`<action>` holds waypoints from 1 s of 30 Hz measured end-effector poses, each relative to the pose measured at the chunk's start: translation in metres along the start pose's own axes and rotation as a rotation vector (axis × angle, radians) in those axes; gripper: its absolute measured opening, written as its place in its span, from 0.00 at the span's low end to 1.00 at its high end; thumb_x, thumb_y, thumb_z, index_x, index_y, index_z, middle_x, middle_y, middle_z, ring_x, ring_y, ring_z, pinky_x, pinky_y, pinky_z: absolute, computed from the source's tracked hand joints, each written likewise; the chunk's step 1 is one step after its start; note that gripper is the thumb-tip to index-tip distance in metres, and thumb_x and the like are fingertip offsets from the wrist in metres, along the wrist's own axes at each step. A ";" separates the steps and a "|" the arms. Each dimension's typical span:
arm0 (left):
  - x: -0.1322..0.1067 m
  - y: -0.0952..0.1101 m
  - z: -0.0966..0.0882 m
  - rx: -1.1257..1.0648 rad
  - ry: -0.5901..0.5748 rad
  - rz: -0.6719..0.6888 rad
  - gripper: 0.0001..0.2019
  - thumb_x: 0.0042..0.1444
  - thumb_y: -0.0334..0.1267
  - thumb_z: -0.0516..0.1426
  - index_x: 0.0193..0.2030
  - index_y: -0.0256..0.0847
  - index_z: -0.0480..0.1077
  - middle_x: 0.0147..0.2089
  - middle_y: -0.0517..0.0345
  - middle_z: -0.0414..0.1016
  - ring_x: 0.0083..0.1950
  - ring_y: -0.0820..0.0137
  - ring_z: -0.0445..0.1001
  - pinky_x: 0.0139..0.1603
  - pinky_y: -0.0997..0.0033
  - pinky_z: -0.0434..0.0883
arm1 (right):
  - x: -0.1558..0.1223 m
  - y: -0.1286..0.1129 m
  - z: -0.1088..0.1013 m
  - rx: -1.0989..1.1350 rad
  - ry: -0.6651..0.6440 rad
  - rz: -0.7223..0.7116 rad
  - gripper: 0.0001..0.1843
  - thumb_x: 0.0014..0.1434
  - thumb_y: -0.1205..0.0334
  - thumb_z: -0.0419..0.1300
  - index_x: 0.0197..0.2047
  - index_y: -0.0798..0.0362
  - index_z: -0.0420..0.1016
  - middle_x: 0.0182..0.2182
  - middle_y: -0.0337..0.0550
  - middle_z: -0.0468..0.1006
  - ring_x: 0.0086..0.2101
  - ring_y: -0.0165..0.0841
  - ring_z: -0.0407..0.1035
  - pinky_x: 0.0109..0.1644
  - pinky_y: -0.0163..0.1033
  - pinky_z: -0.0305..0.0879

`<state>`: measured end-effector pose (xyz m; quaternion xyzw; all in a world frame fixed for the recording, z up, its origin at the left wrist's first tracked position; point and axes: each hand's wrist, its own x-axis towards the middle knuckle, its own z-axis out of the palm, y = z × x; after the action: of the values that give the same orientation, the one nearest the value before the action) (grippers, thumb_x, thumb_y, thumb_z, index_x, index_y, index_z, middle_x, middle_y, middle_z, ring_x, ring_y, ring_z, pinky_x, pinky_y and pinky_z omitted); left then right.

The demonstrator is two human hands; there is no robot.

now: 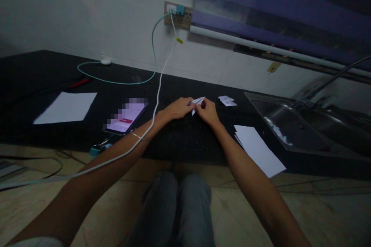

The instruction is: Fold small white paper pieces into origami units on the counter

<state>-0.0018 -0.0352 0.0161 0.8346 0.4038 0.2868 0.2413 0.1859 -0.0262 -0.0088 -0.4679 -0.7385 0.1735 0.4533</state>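
Observation:
My left hand [177,108] and my right hand [207,112] meet above the black counter [179,139], both pinching a small folded white paper piece [197,102] between their fingertips. The paper has pointed folds and is held just off the counter surface. A thin bangle sits on my left wrist. A white cable [158,98] runs across my left forearm.
A lit phone [126,117] lies left of my hands. A white sheet [67,107] lies far left, a stack of white sheets [257,148] at the right edge, small folded papers [227,100] behind. A steel sink [292,127] is at right. Cables hang from a wall socket [177,12].

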 end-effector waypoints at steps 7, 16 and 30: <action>0.004 -0.003 0.008 -0.256 0.039 0.026 0.17 0.65 0.47 0.52 0.48 0.36 0.75 0.47 0.48 0.79 0.45 0.64 0.76 0.48 0.65 0.71 | -0.002 -0.005 -0.003 0.018 -0.054 -0.072 0.11 0.59 0.55 0.60 0.34 0.53 0.77 0.29 0.43 0.79 0.29 0.35 0.70 0.36 0.39 0.64; 0.012 0.000 0.008 -0.610 0.008 -0.288 0.31 0.67 0.61 0.45 0.36 0.36 0.78 0.34 0.47 0.81 0.33 0.68 0.77 0.28 0.72 0.63 | -0.006 -0.017 -0.010 -0.064 -0.028 -0.163 0.10 0.60 0.61 0.58 0.35 0.50 0.81 0.27 0.42 0.78 0.28 0.36 0.68 0.38 0.40 0.61; -0.002 -0.002 -0.013 -0.714 -0.103 -0.185 0.24 0.65 0.54 0.57 0.43 0.31 0.80 0.41 0.40 0.83 0.38 0.67 0.79 0.33 0.73 0.67 | 0.004 -0.008 -0.013 0.445 -0.091 0.075 0.24 0.53 0.58 0.64 0.55 0.48 0.76 0.47 0.46 0.83 0.46 0.41 0.75 0.50 0.47 0.72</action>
<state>-0.0125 -0.0333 0.0240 0.6713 0.3394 0.3442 0.5619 0.1923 -0.0288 0.0056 -0.3753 -0.6837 0.3697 0.5050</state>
